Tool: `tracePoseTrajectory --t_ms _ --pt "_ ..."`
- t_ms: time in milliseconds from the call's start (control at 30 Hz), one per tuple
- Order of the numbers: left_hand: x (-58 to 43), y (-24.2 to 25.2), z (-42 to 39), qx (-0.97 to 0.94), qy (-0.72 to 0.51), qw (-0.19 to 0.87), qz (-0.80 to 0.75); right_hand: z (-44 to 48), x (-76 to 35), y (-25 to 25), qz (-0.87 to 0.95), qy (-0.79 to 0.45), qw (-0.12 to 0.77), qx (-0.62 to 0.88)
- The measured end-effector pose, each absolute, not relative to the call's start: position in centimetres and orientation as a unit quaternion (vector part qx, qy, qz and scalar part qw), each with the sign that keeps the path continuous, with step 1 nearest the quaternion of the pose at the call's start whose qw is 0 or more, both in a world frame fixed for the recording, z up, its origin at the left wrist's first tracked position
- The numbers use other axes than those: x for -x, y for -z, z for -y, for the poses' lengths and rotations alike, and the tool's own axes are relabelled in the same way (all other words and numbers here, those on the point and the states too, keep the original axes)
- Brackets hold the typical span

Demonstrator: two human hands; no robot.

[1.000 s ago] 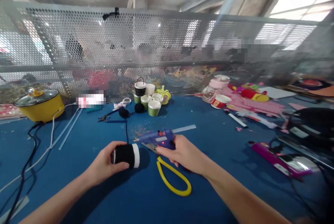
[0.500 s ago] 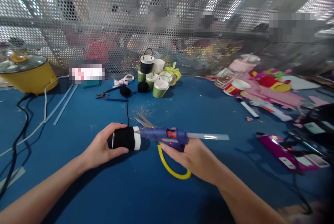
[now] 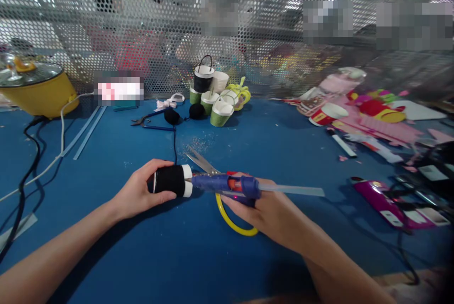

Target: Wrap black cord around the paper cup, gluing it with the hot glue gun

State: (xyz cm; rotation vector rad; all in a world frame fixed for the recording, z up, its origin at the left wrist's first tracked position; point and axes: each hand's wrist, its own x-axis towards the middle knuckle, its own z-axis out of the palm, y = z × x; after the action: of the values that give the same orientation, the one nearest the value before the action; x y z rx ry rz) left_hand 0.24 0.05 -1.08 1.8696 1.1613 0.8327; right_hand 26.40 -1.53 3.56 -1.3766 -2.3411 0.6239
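My left hand (image 3: pixel 144 190) grips a paper cup (image 3: pixel 170 180) lying on its side, wrapped in black yarn, with a white band bare at its right end. My right hand (image 3: pixel 262 204) holds a blue glue gun (image 3: pixel 227 186), a clear glue stick (image 3: pixel 294 189) jutting from its back. The gun's nozzle meets the cup at the edge between yarn and white band. Under the gun lie scissors (image 3: pixel 204 160) with a yellow handle, partly hidden. A strand of black yarn (image 3: pixel 175 145) runs from the cup up to a small black yarn ball (image 3: pixel 172 116).
Behind stand several small wrapped cups (image 3: pixel 222 114), beside another black yarn ball (image 3: pixel 196 111) and pliers (image 3: pixel 152 119). A yellow electric pot (image 3: pixel 39 93) is at left with cords. At right are a purple device (image 3: pixel 386 202), a red paper cup (image 3: pixel 328 114) and pink craft pieces (image 3: pixel 376 126).
The view has shifted slightly. The glue gun has turned a little in my right hand, its nozzle still at the cup's edge. My left hand keeps its hold on the cup.
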Motion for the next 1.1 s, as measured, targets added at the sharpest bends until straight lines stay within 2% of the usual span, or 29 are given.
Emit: tracePoseTrajectory --t_ms 300,500,833,1100 --pt "-0.1 1.5 -0.1 -0.748 -0.335 0.367 -0.441 1.7 -25.4 -5.1 0.831 -0.214 0.175 0.483" --pt "-0.1 1.0 0.1 -0.772 -0.329 0.331 -0.431 1.4 -25.7 -4.5 0.856 -0.151 0.194 0.456" --pt "-0.1 1.1 0.0 -0.779 -0.325 0.323 -0.428 1.8 -25.8 -4.8 0.839 -0.187 0.185 0.476" --pt "0.0 1.4 0.0 -0.751 -0.326 0.354 -0.452 2.0 -25.4 -5.4 0.838 -0.192 0.16 0.484"
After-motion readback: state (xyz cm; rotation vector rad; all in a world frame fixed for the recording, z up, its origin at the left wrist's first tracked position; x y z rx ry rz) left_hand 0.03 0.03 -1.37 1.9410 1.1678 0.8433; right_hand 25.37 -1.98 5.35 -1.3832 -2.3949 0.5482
